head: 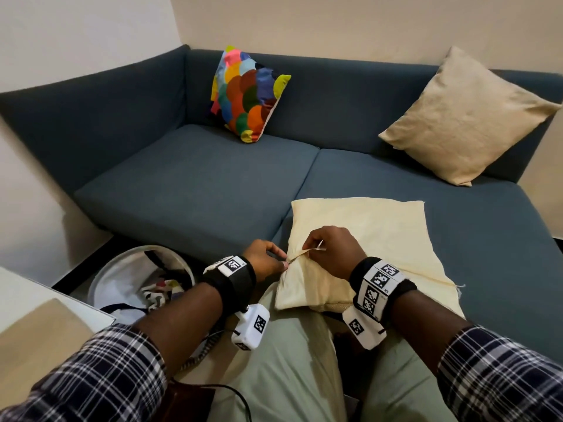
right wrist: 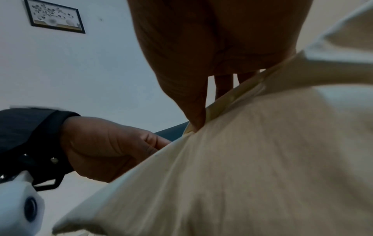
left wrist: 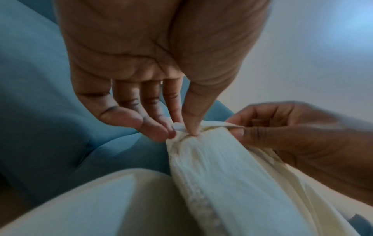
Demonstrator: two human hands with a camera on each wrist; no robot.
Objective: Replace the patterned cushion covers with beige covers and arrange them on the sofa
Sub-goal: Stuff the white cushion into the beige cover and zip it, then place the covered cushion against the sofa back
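A cushion in a pale beige cover (head: 359, 233) lies on the blue sofa's seat (head: 198, 193) and partly on my lap. My left hand (head: 268, 260) pinches the cover's edge at its near left corner (left wrist: 187, 131). My right hand (head: 329, 248) pinches the same opening edge (right wrist: 201, 126) just to the right. A patterned multicolour cushion (head: 246, 92) leans against the backrest at centre left. A cushion in a beige cover (head: 466, 117) stands at the right corner of the sofa.
A round laundry basket (head: 103, 278) with crumpled fabric stands on the floor to my left. A white table corner (head: 45, 303) sits at the lower left. A framed picture (right wrist: 54, 16) hangs on the wall.
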